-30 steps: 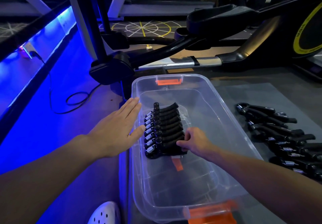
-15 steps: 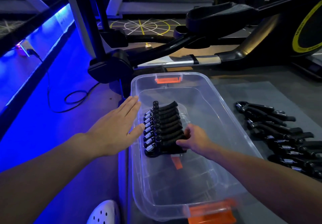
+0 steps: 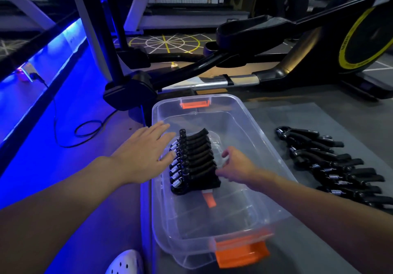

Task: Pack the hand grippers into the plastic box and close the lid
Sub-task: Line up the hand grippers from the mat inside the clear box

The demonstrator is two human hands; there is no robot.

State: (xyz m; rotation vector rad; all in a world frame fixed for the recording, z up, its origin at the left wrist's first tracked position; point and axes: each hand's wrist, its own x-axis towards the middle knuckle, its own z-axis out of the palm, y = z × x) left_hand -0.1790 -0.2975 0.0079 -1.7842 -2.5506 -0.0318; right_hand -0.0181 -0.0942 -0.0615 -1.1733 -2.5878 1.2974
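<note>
Touching one box (image 3: 234, 216) holding about eight hand grippers (image 3: 193, 158), left hand (image 3: 142, 154) fingers (image 3: 160, 127) straight; right hand (image 3: 236, 165) grasp unclear.

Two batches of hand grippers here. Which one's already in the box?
The row inside the box, by its left wall, between the left hand and right hand. The other batch lies outside, on the mat right of the box.

Floor (image 3: 70, 163): dark, washed blue toward 9 o'clock.
Light strip (image 3: 45, 49): blue glow, 10 o'clock.
Elliptical trainer (image 3: 314, 46): black, yellow-ringed wheel, 1 o'clock.
Floor marking (image 3: 165, 43): yellow-and-white spoked circle, 12 o'clock.
Cable (image 3: 88, 129): black loop, 10 o'clock.
Mat (image 3: 331, 118): grey, 3 o'clock.
</note>
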